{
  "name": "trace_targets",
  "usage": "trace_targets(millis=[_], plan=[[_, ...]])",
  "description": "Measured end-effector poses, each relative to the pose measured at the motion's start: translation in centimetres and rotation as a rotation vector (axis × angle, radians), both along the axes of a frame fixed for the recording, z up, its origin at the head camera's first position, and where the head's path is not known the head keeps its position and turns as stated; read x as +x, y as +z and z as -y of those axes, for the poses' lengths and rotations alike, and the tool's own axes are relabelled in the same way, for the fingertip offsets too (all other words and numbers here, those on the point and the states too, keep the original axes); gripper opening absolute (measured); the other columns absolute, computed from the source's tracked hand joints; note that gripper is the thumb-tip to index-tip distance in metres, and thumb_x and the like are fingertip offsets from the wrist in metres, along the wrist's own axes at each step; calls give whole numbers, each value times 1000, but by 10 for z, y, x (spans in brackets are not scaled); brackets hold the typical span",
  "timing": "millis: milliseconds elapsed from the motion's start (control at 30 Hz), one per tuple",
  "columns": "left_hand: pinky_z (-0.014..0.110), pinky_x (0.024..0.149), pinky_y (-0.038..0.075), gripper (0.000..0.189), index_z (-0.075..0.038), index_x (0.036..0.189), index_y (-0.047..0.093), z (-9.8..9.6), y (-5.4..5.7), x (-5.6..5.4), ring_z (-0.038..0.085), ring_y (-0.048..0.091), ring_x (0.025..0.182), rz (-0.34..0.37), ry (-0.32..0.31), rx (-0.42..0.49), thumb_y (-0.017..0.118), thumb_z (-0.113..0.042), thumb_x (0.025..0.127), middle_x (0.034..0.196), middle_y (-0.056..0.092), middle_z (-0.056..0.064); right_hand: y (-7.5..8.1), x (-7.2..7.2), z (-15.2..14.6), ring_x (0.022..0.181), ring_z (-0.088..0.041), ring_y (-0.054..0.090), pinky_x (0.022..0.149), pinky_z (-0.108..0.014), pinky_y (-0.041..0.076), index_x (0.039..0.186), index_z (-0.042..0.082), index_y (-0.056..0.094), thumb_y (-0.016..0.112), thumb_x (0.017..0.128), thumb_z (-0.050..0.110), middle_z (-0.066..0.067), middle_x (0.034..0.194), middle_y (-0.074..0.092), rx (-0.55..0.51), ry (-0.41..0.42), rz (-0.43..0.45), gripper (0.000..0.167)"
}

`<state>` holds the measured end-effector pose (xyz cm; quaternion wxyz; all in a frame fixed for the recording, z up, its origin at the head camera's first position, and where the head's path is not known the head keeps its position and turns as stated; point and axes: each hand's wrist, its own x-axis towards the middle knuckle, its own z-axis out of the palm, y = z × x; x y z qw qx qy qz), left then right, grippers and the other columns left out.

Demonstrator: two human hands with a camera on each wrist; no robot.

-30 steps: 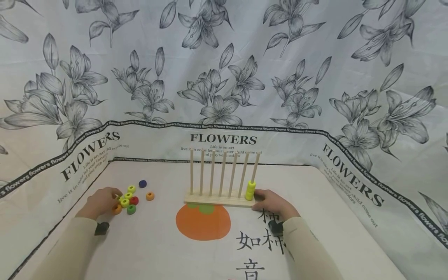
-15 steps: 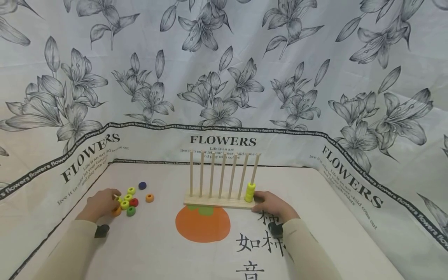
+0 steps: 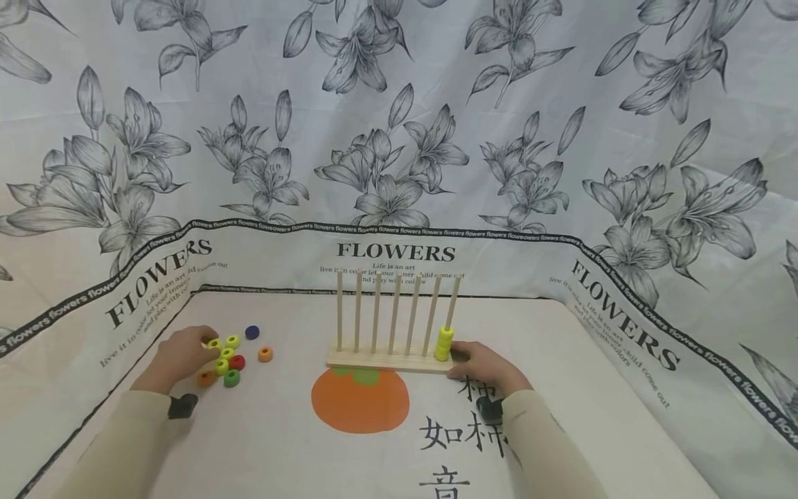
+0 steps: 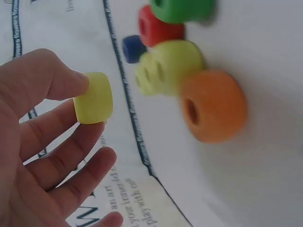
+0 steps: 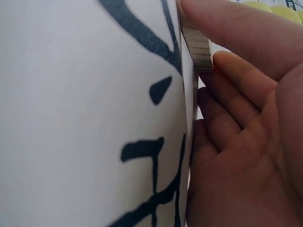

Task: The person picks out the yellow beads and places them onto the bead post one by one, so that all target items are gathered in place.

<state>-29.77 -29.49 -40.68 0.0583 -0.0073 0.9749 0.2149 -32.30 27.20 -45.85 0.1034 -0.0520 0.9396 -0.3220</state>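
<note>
A yellow bead [image 4: 97,99] is pinched by the left hand [image 3: 177,357], a wooden base [image 3: 380,359], right end part-hidden, by the right hand [image 3: 489,366]

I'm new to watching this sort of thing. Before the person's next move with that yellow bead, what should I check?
1. Yellow bead held: ok, pinched in the left grip.
2. Wooden stand steadied: ok, the right grip holds its right end.
3. Stand upright: ok, its pegs point up.
4. Room on the rightmost peg: ok, bare above its yellow stack.
5. Held bead at a peg: not ok, it is over by the loose beads.
6. Held bead's hole unblocked: cannot tell, it does not show clearly.
</note>
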Motion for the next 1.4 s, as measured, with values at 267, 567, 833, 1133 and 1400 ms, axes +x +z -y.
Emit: trace_targets(millis=[267,567,833,1133,1400], plan=[[54,88,50,50,1,132,53,-21,15,-2,42,55,111,-56,-71,35,62,-25,91,131,53,28,0,0,0,141,-37,36,114,-63,23,142,20,50,79,74,40,-8,149,46,-3,0,-5,77],[45,78,53,40,-12,134,56,-43,24,2,39,58,105,-156,-162,68,54,-24,95,134,53,28,-8,2,-1,138,-37,40,113,-63,25,141,21,51,80,72,42,-8,148,47,-18,-3,6,78],[33,62,48,39,-15,133,59,-62,28,-2,22,57,74,-153,-184,109,46,-23,97,135,53,25,-10,5,-3,139,-37,39,114,-62,25,141,20,51,80,73,41,-8,148,48,-11,-3,1,77],[37,74,50,33,-16,126,63,-82,34,-4,26,56,94,-204,-202,100,49,-19,96,122,62,15,-9,2,-4,139,-37,39,114,-62,25,141,18,52,79,74,40,-9,147,48,-2,24,-21,75],[29,59,44,33,-15,124,64,-104,46,-7,20,53,77,-225,-223,116,53,-19,94,112,64,13,-4,-2,-3,139,-36,39,114,-61,25,141,20,52,79,74,41,-8,147,49,7,29,-27,75]])
